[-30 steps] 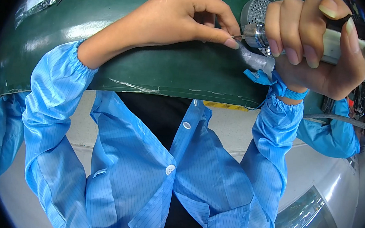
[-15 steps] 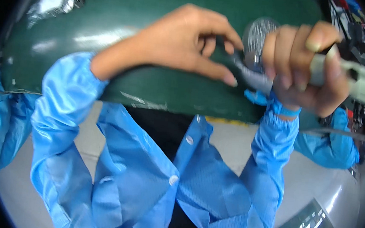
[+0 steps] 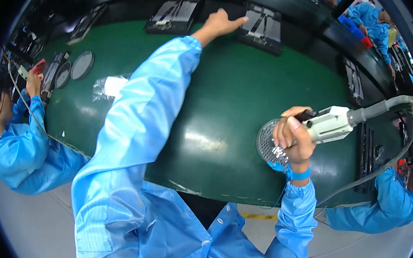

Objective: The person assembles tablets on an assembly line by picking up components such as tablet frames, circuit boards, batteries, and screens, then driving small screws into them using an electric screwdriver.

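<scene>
My left hand [image 3: 219, 24] reaches far across the green table, its thumb stretched out over the near edge of a flat black unit with grey panels [image 3: 261, 27]. Nothing shows in that hand; some of its fingers are hidden. A similar flat black unit [image 3: 175, 12] lies just left of it. My right hand [image 3: 295, 137] is closed round a pale powered screwdriver [image 3: 332, 124], whose grey hose runs off to the right. Under this hand sits a round dish [image 3: 265, 134] holding small shiny pieces, partly covered by my fingers. A blue strap [image 3: 300, 174] circles my right wrist.
Two co-workers in blue sit at the left [image 3: 28, 148] and right [image 3: 382, 193]. A clear bag [image 3: 109, 87] lies by my left sleeve. Round dishes [image 3: 82, 65] stand farther left. Dark bars [image 3: 365, 157] lie right of the screwdriver, and its hose hangs near the table's right end.
My left hand has moved from beside the dish to the far side of the table. The right hand keeps the screwdriver near the dish. My view has widened and lifted.
</scene>
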